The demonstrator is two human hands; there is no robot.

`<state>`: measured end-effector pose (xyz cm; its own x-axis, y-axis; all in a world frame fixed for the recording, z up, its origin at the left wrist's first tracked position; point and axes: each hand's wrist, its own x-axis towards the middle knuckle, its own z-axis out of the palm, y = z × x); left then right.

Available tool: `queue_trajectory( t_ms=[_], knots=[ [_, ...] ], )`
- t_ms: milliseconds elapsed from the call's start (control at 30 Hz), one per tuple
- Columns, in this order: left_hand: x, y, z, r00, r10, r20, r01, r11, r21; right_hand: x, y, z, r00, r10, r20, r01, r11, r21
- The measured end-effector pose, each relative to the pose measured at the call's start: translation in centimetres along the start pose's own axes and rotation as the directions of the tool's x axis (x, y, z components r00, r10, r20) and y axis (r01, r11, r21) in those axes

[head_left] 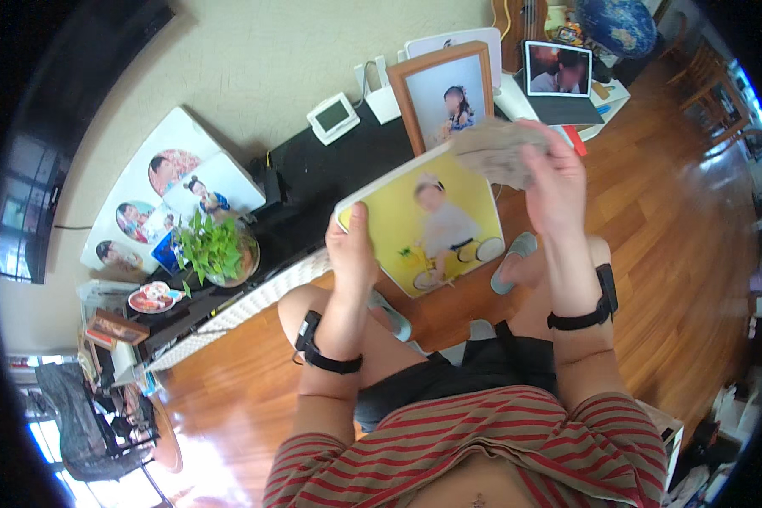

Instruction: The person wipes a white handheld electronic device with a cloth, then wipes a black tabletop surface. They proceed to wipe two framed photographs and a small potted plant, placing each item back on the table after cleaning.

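Yellow photo panel (427, 224): held tilted above the person's knees, over the wooden floor (651, 220), picture side facing up. The left hand (351, 250) grips its lower left edge, thumb on the printed face. The right hand (554, 173) is closed on a grey cloth (495, 148) and presses it against the panel's upper right corner; the cloth covers that corner.

Just behind the panel, a wooden-framed photo (447, 93) stands upright on a low black cabinet (330, 165) against the wall. A small white display device (333, 116) sits on the same cabinet to the left. A tablet (558, 80) stands open on a white surface to the right, with a blue globe (618, 25) behind it.

Further left, a large white photo collage board (156, 199) leans against the wall. A potted green plant (216, 250) stands in front of it, beside what appears to be a small red dish (152, 298); detail there is poor near the rim.
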<state>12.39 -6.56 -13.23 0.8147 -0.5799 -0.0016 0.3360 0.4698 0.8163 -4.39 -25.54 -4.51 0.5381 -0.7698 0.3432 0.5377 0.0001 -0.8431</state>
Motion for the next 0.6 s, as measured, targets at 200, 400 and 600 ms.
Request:
queue_trajectory(
  t_ms=[200, 400, 600],
  knots=[
    [-1.7, -0.9, 1.3, 0.987, 0.157, -0.023, -0.143, 0.946, 0.291, 1.4, 3.5, 3.5, 0.922, -0.188, 0.338, 0.378, 0.263, -0.887],
    [-1.1, -1.2, 1.0, 0.966, 0.257, -0.011, -0.209, 0.809, 0.549, -3.8, 7.0, 9.9, 0.838, -0.175, 0.517, 0.538, 0.425, -0.728],
    [-1.5, -0.8, 1.2, 0.933, 0.354, 0.059, -0.332, 0.788, 0.519, -1.4, 6.3, 6.8, 0.758, -0.151, 0.634, 0.639, 0.362, -0.678]
  ],
)
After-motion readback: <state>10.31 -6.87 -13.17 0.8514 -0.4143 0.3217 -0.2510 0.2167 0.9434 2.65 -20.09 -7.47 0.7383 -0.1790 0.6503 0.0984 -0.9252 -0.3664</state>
